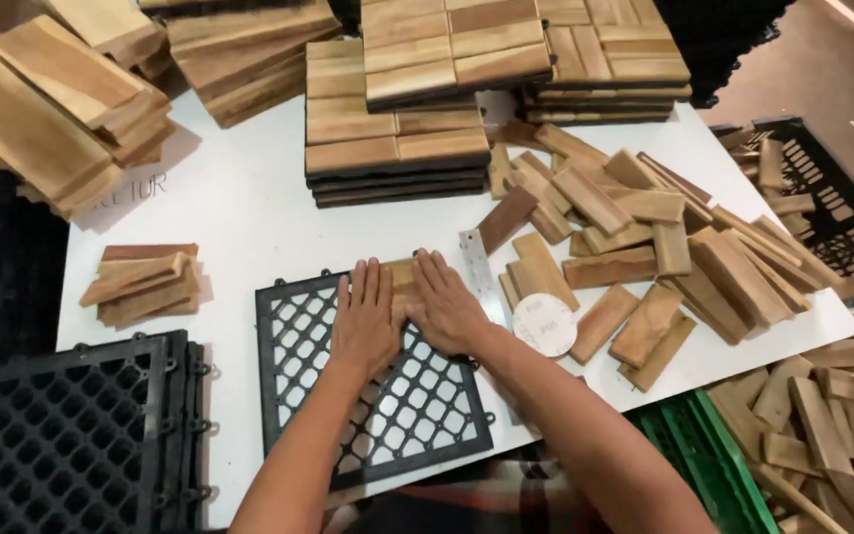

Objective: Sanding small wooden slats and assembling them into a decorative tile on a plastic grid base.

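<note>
A black plastic lattice base (298, 336) lies flat on the white table (239, 213) in front of me. My left hand (366, 318) and my right hand (447, 309) press flat, fingers together, on a short wooden slat (403, 277) at the base's far edge. Most of the slat is hidden under the hands. A steel ruler (479, 269) lies just right of my right hand, with a round sanding disc (545, 324) beside it.
A heap of loose wooden slats (644, 237) covers the table's right side. Finished wooden tiles (397, 119) are stacked at the back. A small slat pile (145, 282) sits left, stacked black bases (71, 435) lower left, and crates of offcuts (822, 415) at right.
</note>
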